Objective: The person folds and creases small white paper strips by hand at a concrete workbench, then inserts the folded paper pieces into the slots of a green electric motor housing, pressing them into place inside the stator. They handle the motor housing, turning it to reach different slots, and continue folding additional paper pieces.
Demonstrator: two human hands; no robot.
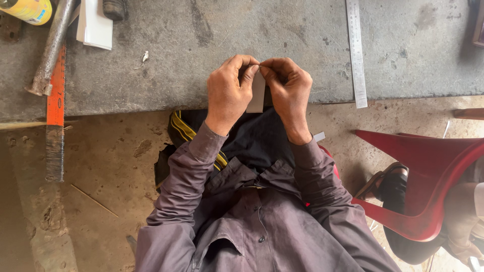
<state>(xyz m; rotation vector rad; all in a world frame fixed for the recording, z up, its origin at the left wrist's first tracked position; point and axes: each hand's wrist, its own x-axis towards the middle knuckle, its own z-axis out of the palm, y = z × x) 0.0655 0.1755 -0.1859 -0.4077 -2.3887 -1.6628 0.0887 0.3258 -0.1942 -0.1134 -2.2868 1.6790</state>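
My left hand and my right hand meet at the near edge of a grey stone bench. Together their fingertips pinch a small white strip, maybe paper or card, which hangs upright between the two palms. Most of the strip is hidden by my fingers. Both thumbs and forefingers press on its top edge. My grey-purple sleeves and shirt fill the lower middle of the view.
A steel ruler lies on the bench at right. An orange-handled saw, a metal pipe, a yellow can and white sheets are at left. A red plastic chair with another person's sandalled foot stands at right.
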